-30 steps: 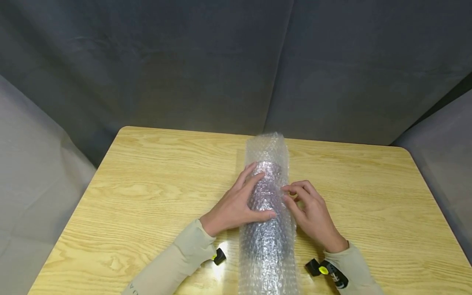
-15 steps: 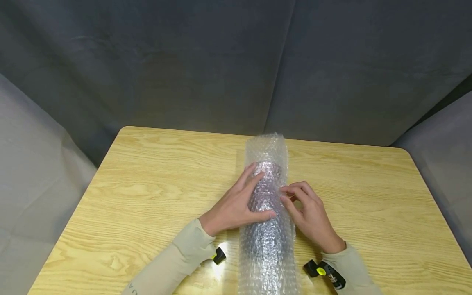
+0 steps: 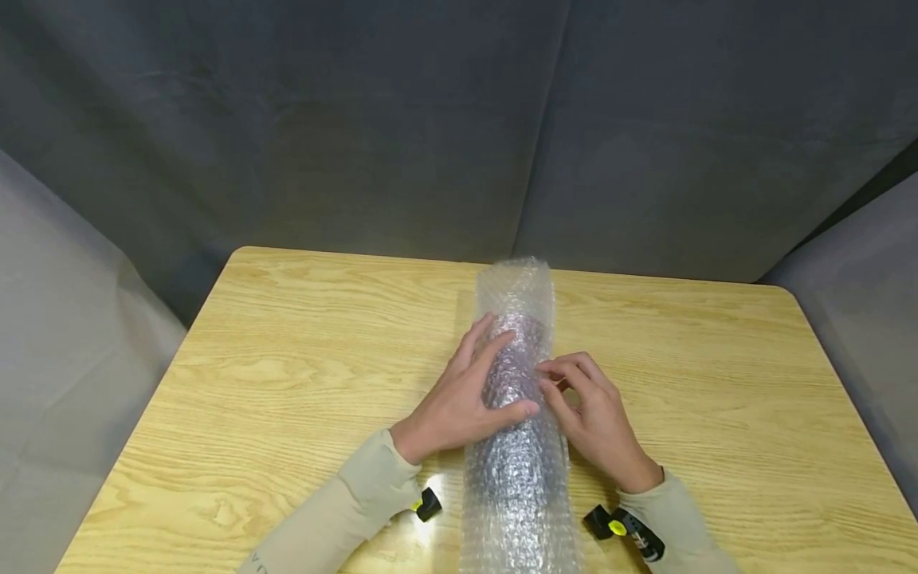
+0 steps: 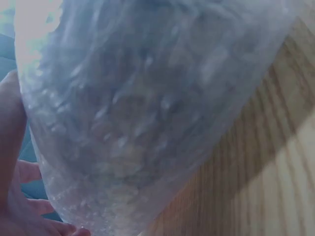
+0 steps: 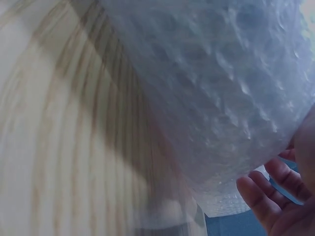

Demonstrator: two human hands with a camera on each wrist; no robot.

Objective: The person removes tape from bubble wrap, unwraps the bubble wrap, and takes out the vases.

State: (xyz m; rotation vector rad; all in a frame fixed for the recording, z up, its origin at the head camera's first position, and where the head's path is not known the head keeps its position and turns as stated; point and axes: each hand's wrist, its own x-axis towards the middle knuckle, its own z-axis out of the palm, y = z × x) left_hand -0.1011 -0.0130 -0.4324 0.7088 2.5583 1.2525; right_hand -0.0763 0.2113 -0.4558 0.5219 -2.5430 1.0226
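A long roll of clear bubble wrap (image 3: pixel 518 478) lies lengthwise on the wooden table, running from the near edge toward the far edge. Something pinkish at the upper part and bluish-grey lower down shows through the layers, its kind hidden. My left hand (image 3: pixel 459 402) rests on the roll from the left, fingers spread and thumb laid across the top. With thumb and index finger, my right hand (image 3: pixel 595 414) pinches the wrap's edge on the right side. In the right wrist view, some right fingers (image 5: pixel 258 196) show beside the bubble wrap (image 5: pixel 221 88); the left wrist view shows the wrap (image 4: pixel 138 108) close up.
The wood-grain table (image 3: pixel 287 335) has rounded far corners. A dark grey curtain (image 3: pixel 402 127) hangs behind it, with lighter cloth (image 3: pixel 64 359) at the left and more cloth (image 3: pixel 861 303) at the right. Black camera straps are on both wrists.
My right hand has moved a little to the left, bringing the pinched edge of the bubble wrap closer over the roll. The left hand has stayed almost in place.
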